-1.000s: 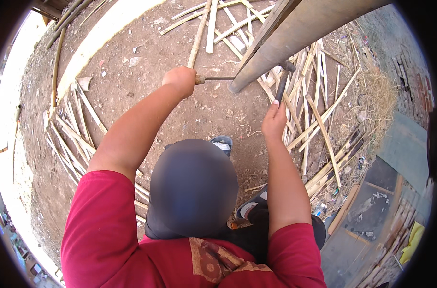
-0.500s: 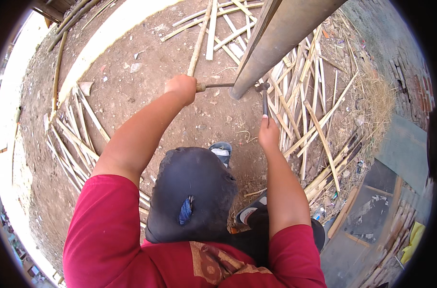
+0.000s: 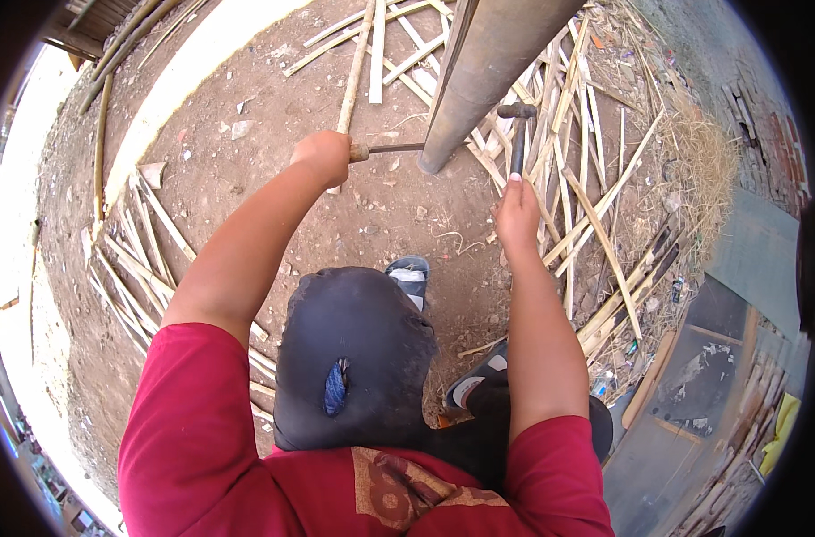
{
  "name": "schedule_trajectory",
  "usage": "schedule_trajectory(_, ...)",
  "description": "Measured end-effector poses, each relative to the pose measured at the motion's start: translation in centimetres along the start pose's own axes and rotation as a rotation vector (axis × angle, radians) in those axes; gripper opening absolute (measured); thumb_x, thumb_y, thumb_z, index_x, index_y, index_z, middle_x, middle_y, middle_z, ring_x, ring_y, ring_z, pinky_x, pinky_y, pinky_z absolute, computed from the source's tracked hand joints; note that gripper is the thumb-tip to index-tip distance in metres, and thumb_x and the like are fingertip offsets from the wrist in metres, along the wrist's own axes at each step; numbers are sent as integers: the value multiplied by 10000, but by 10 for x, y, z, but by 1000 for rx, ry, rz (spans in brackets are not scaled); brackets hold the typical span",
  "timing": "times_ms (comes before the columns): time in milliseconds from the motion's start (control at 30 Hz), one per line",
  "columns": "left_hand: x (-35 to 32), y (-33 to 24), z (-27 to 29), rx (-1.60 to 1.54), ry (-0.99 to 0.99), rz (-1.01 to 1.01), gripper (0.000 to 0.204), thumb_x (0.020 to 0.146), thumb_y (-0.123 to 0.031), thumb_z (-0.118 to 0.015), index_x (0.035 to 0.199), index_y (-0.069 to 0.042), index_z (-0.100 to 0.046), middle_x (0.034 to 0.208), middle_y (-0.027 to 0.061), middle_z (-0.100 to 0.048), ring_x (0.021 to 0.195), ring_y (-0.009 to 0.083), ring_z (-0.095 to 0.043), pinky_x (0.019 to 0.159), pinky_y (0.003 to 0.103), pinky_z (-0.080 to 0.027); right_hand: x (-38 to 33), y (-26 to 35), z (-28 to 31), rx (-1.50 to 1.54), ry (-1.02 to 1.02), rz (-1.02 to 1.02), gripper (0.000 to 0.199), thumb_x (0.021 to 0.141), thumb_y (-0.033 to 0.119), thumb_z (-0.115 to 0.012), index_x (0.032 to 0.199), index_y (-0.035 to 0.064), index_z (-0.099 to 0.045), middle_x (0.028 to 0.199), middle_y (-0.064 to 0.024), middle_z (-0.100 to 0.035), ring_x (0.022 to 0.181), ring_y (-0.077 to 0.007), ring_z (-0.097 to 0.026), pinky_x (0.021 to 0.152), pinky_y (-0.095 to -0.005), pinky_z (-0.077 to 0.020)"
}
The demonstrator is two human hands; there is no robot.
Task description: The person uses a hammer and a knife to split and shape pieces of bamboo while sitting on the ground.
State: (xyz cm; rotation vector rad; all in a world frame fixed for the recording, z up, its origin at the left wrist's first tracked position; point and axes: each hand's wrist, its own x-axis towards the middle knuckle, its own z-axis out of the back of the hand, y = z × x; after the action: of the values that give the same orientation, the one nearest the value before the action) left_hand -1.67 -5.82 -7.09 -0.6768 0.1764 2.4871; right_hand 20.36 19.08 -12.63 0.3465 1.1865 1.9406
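My left hand [image 3: 322, 159] is closed around the wooden handle [image 3: 360, 153] of a tool with a narrow dark metal blade [image 3: 396, 148]. The blade points right and meets the lower end of a thick grey-brown pole [image 3: 466, 94], which has a long slit down its length. I cannot tell how deep the blade sits in the pole. In my right hand [image 3: 517, 215] is a hammer [image 3: 517, 134], gripped by its dark handle, with its head raised to the right of the pole, apart from it. A long thin stick [image 3: 357, 67] runs behind my left hand.
Split wooden strips [image 3: 564, 179] lie heaped right of the pole, and more strips [image 3: 130, 259] lie at the left. Dry straw [image 3: 698, 179] and grey panels [image 3: 694, 376] line the right side. My knee [image 3: 354, 358] and sandalled foot [image 3: 409, 279] are below my hands.
The hammer has swung away from the pole, right and upward, with my right hand. My left hand keeps its grip on the bladed tool against the pole. The whole view has shifted slightly.
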Motion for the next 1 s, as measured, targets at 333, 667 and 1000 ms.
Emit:
schedule_trajectory(333, -1, -20, 20, 83, 2, -89, 328, 931, -371, -709, 1131, -111, -700, 1075, 145, -740, 1022, 351, -707, 888, 471, -570, -2, -31, 28, 110, 5, -66, 477, 1085, 399, -460, 940, -32, -606, 752, -158, -603, 720, -282, -604, 706, -416, -500)
schedule_trajectory(667, -8, -60, 36, 228, -25, -152, 266, 938, -323, -683, 1101, -117, -723, 1032, 149, -745, 975, 354, -719, 857, 471, -579, -32, 0, 88, 50, -75, -122, 477, 1095, 386, -441, 971, -45, -603, 711, -123, -589, 731, -235, -705, 660, -381, -540)
schedule_trajectory(1000, -2, -54, 24, 219, -63, -73, 263, 961, -314, -645, 1096, -98, -713, 1059, 168, -737, 1000, 375, -710, 879, 492, -573, -29, -29, 35, 29, -81, 39, 447, 1067, 407, -487, 976, -7, -629, 810, -232, -664, 780, -410, -634, 741, -498, -476)
